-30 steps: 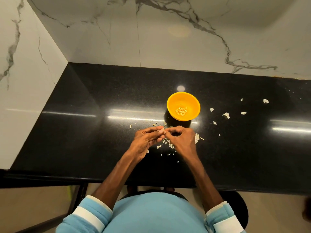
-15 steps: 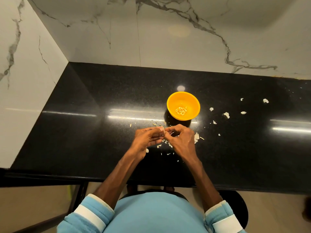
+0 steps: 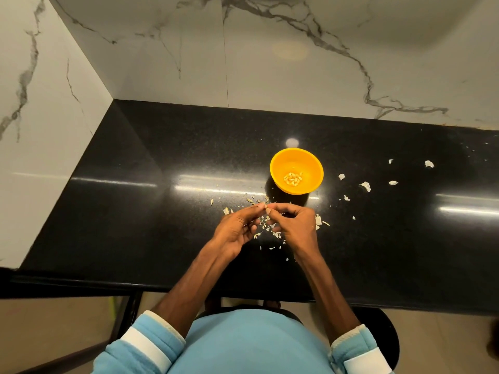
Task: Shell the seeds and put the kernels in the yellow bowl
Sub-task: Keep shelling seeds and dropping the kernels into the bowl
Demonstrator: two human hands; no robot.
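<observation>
Yellow bowl [image 3: 278, 168], with a few kernels [image 3: 292, 178] inside, is set on the black counter [image 3: 162, 211] just beyond the right hand [image 3: 294, 225] and farther from the left hand [image 3: 237, 228]; both are curled, fingertips pinched on a presumed seed too small to be made out.

black countertop [image 3: 129, 211] | white marble wall [image 3: 270, 71] | black stool [image 3: 384, 336] | beige floor [image 3: 48, 333]

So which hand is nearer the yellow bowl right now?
Right. The right hand sits just in front of the yellow bowl, on the person's side; the left hand is further off to its left.
</observation>
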